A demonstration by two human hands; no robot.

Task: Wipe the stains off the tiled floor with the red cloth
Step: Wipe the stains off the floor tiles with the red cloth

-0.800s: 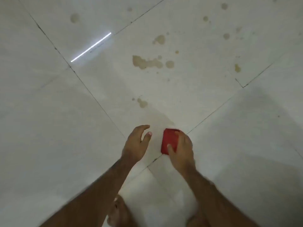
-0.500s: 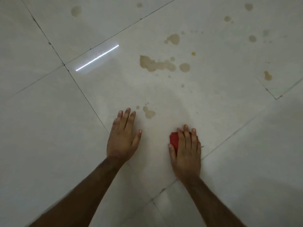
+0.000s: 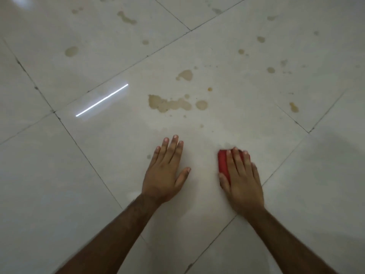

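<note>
Wiping underway, I judge: my right hand (image 3: 242,178) presses flat, fingers straight, on the folded red cloth (image 3: 223,164) on the tiled floor (image 3: 59,175), left hand (image 3: 166,173) spread flat beside it; next, push forward to the big brown stain (image 3: 169,103).

Dim, even indoor light falls on the glossy pale tiled floor (image 3: 83,190), where a thin bright white streak of glare (image 3: 102,100) reflects a lamp overhead, soft shadow darkens the right side, and slight blur softens the edges.
</note>
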